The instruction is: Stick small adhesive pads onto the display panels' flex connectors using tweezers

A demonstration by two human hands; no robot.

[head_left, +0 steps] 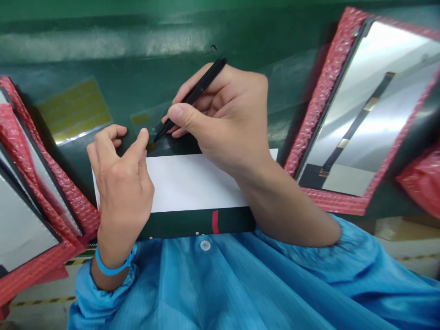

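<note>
My right hand (223, 114) grips a slim black pen-shaped tool (202, 85), its tapered tip pointing down and left. The tip is at a small dark-yellow piece of film (151, 147) on the green mat. Close by on the left, my left hand (122, 174) rests palm down over the end of a white paper strip (199, 181), fingers apart and partly bent, with nothing seen in them. One of its fingertips is beside that yellow piece. Just beyond lies another small yellow rectangle (140, 119) on clear film, partly hidden by my right hand.
A sheet of yellow labels (75, 110) lies at the left on the green mat (154, 82). Flat panels (24, 220) in pink bubble wrap stand at far left. On the right, a display panel (385, 59) with a dark flex cable (357, 123) sits on pink bubble wrap (316, 105).
</note>
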